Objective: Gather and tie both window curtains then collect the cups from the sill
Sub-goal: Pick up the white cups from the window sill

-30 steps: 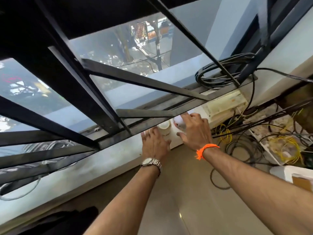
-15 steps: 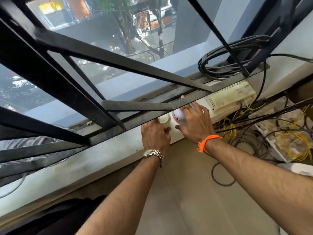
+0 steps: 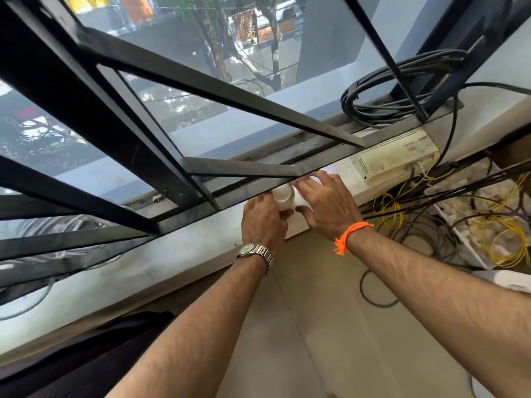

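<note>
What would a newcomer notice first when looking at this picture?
Thick black window bars cross the upper left. Below them, at the middle of the sill, the left hand grips a white cup, the right hand close beside it. Tangled yellow cables lie at the far right.

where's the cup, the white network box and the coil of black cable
cup (image 3: 283, 200): head view, side wall just under the rim
white network box (image 3: 398, 156): head view, middle of its top face
coil of black cable (image 3: 350, 99): head view, left bend of the loops
</note>
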`<action>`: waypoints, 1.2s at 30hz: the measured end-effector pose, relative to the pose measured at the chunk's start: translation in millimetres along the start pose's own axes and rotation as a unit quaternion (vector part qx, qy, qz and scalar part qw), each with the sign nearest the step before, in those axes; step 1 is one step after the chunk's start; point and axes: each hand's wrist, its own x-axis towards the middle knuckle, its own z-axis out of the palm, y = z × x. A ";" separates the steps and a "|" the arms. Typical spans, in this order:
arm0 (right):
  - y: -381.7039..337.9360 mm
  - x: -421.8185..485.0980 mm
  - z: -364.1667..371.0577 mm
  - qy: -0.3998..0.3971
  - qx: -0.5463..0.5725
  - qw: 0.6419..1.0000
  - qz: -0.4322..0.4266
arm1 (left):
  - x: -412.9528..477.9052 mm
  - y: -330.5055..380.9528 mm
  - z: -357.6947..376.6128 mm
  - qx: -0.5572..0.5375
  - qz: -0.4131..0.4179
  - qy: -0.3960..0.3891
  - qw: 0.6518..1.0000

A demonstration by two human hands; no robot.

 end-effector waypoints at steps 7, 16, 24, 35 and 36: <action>-12.6 -14.1 -10.6 -0.010 0.041 0.999 -0.024 | -15.5 -3.6 -17.8 -0.098 0.011 -0.070 0.993; -30.9 -40.9 -28.8 -0.170 0.171 0.969 0.057 | -39.7 3.3 -38.2 -0.244 -0.101 -0.146 0.953; -43.2 -64.7 -47.5 -0.176 0.121 0.976 0.047 | -60.0 12.4 -64.7 -0.350 -0.232 -0.218 0.881; -64.5 -61.4 -85.8 -0.155 0.188 0.962 0.127 | -76.2 25.6 -102.6 -0.351 -0.227 -0.236 0.877; -65.0 -61.8 -89.8 -0.146 0.198 0.959 0.139 | -75.8 25.9 -106.2 -0.350 -0.219 -0.238 0.879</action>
